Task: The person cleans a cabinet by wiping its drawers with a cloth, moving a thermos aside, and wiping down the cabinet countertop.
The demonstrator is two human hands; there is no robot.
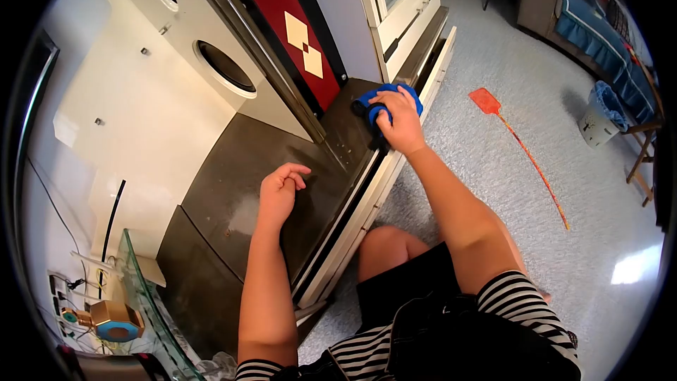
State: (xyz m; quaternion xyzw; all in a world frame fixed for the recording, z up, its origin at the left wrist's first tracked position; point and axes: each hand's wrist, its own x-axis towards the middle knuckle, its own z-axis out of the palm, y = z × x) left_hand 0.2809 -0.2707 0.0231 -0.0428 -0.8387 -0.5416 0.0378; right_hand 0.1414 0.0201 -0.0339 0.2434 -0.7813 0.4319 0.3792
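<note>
A bunched blue cloth (412, 90) with a black part lies on the dark top of a low cabinet (271, 144), close to its front edge. My right hand (400, 121) presses down on the cloth, fingers curled over it. Over the same dark surface, further left, my left hand (281, 192) hovers with its fingers bent and loosely apart, holding nothing. Small crumbs show on the surface between the hands, beside a metal-edged upright panel.
Behind stands a red and black panel (303, 46) beside a white cabinet (416, 21). A glass shelf (151, 303) and a gold ornament (116, 321) are at lower left. On the floor are a red fly swatter (485, 101) and a bin (599, 123).
</note>
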